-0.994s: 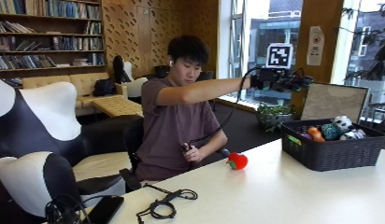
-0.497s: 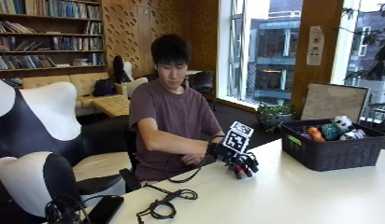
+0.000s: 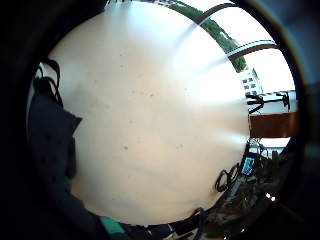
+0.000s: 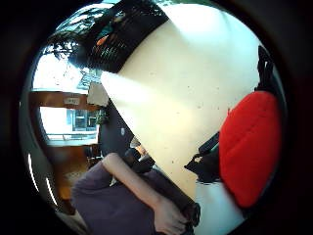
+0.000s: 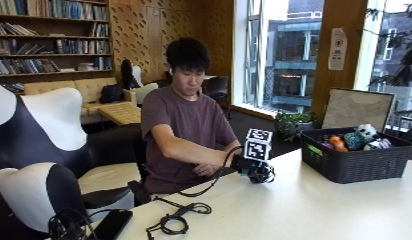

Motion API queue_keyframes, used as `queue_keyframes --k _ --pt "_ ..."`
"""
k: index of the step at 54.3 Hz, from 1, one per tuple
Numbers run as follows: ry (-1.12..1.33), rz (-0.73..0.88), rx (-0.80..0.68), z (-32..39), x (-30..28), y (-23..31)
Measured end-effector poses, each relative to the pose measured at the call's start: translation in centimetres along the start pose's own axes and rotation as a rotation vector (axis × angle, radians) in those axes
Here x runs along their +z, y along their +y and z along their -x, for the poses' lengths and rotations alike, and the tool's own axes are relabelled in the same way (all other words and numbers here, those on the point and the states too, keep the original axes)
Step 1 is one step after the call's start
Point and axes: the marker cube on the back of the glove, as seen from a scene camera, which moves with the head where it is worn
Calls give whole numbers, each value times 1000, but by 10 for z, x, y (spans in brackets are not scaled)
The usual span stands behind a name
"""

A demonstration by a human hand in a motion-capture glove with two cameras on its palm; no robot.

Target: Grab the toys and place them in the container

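Far to one side of the gloved hand, at the table's near end, a dark phone (image 5: 113, 224) lies flat, and next to it a black cable (image 5: 174, 220) sits in loose loops on the white table (image 5: 312, 210). Closer in, a person in a purple shirt sits at the table's edge with the forearm stretched out across it. The right hand (image 5: 256, 171) is down low on the table top, well short of the basket. A red toy (image 4: 249, 147) sits right against the palm (the thumb side palm view shows it big and close, with a bit of the black glove beside it), but the fingers are hidden, so I cannot tell if the hand has closed on the toy or only covers it. From the outside view the toy cannot be seen at all, because the hand and the things on the glove stand in front of it. The little finger side palm view shows mostly bare table under the hand. The person's bare hand (image 4: 168, 218) rests near the body, back from the gloved one. Past the gloved hand, well apart from it along the table, stands the dark woven container (image 5: 356, 162), with several soft toys (image 5: 356, 139) already inside it. Nothing lies between the hand and the container.
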Motion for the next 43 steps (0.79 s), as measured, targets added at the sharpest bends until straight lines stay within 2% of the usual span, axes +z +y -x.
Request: queue_keyframes --k 4,9,22,25,28,32,35,36,40,43 --pt "-10 24 62 -9 -22 -17" --pt "-49 29 137 -16 -77 -42" --pt "119 -99 238 -6 -230 -92" --pt "154 -120 204 2 -254 -101" --pt "214 -122 87 12 -272 -108" --pt "192 -134 93 39 -291 -126" --pt "202 -128 -69 51 -297 -133" --pt "205 -131 -82 55 -298 -137" --pt "213 -147 22 78 -300 -159" --pt "185 -143 29 103 -296 -173"
